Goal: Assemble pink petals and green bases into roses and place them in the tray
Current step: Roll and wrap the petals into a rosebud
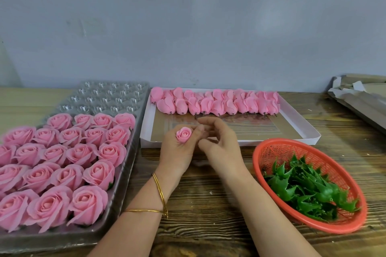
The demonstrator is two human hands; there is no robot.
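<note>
Pink bud, base hidden inside pinching left grip; right grip loosely spread, blurred.

Wall: plain grey, filling the upper half ahead of me.
Table: dark grainy wood, lower frame.
Cardboard pile: flattened sheets, far right.
Bangles: two thin gold ones, on my wrist, lower centre.

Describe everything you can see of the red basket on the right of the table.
The red basket looks like plastic: round and shallow, with a fine mesh wall and a smooth solid rim. It rests on the wooden table, beside the right hand, which does not touch it. A loose pile of spiky green bases lies inside, on its near side.
</note>
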